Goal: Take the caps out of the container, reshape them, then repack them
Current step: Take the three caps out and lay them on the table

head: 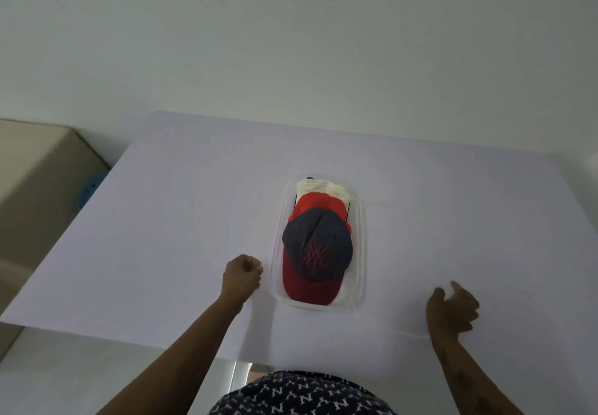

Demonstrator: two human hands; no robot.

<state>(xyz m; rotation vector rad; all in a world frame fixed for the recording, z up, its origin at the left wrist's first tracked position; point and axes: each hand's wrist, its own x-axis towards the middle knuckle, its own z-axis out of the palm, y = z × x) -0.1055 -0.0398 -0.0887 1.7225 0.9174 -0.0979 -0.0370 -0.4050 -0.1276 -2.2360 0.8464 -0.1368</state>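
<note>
Caps sat stacked in the clear plastic container (361,239) mid-table, navy-and-red cap (318,252) topmost; unpacking seemingly pending. Left hand (242,277) was fisted, empty; right hand (453,312) loosely spread on the transparent lid (401,236).

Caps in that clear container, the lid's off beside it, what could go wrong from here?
1. The caps sit nested, so lifting the navy one may drag the red and white ones out too.
2. The right hand rests on the clear lid, which may slide or get missed against the white table.
3. The left hand is beside the container, not holding it, so it may shift.
</note>
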